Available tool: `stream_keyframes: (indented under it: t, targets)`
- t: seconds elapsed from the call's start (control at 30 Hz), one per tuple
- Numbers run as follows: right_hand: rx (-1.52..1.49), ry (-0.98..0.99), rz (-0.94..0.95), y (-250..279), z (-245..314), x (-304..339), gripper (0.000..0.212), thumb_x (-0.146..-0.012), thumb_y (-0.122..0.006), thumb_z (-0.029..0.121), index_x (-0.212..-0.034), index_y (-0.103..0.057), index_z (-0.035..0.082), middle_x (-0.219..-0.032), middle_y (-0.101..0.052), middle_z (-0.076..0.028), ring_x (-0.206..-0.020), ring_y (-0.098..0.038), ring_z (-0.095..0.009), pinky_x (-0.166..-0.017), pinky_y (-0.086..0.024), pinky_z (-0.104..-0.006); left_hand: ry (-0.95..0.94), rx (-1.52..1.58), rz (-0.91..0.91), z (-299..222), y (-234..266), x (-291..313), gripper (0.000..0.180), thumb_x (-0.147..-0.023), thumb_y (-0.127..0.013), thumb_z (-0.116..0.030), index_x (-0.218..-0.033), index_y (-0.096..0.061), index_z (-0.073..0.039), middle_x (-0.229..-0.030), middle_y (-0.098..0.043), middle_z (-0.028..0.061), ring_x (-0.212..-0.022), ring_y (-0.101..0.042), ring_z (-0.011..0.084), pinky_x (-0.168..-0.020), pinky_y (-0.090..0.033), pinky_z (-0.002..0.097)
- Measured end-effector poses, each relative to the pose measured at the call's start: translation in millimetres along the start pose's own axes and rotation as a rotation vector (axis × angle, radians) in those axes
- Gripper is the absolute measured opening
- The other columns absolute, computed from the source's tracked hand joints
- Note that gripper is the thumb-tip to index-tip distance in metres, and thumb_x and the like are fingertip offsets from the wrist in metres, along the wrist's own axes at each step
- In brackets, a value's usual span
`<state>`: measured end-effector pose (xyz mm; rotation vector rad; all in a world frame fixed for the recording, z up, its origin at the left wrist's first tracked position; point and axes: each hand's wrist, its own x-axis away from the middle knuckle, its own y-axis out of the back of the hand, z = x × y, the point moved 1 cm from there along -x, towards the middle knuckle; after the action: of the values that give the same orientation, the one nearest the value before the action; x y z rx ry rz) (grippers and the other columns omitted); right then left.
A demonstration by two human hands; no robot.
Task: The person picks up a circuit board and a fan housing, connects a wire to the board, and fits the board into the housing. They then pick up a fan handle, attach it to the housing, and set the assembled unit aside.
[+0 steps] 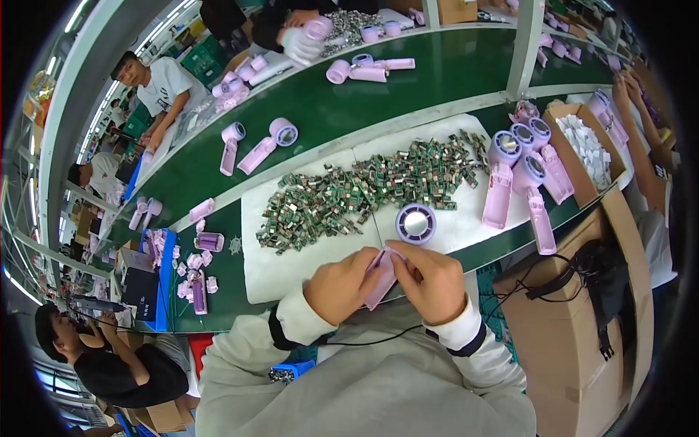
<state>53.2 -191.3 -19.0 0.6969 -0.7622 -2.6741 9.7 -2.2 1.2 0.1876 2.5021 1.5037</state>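
Grey top [364,390]; L+R fingers [362,264] hold pink pc [379,289].

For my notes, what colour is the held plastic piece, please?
The plastic piece is pink; head view.

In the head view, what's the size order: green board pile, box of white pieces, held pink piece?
Largest: green board pile
Next: box of white pieces
Smallest: held pink piece, partly covered
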Motion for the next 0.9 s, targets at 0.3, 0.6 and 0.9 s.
stream_keyframes:
  t: [0.3,0.6,0.9]
  targets:
    - [0.080,0.177,0.007,-6,16,-23,0.019,-0.088,-0.070,0.012,-0.106,-0.073,0.007,-0.072,-0.069,-0.013,-0.062,-0.068,-0.030,-0.057,-0.054,-0.0408,-0.164,-0.572,0.123,-5,12,-21,0.017,-0.091,-0.063,-0.020,-0.093,-0.056,-0.005,-0.077,-0.065,0.0091,-0.062,-0.069,0.0268,-0.053,-0.055,0.0381]
    - [0.117,0.245,0.115,-3,17,-16,0.010,-0.084,-0.075,0.015,-0.092,-0.074,0.008,-0.066,-0.067,-0.010,-0.057,-0.066,-0.030,-0.053,-0.051,-0.0393,-0.401,-0.407,0.118,8,39,-13,0.016,-0.092,-0.063,-0.021,-0.090,-0.057,-0.006,-0.074,-0.063,0.0068,-0.065,-0.068,0.0255,-0.054,-0.054,0.0373]
    - [-0.108,0.135,0.173,-2,5,-17,0.007,-0.086,-0.075,0.014,-0.091,-0.077,0.009,-0.067,-0.066,-0.011,-0.056,-0.063,-0.026,-0.052,-0.048,-0.0370,-0.429,-0.233,0.183,20,28,8,0.014,-0.096,-0.064,-0.023,-0.093,-0.060,-0.009,-0.078,-0.063,0.0084,-0.070,-0.067,0.0270,-0.060,-0.054,0.0394]
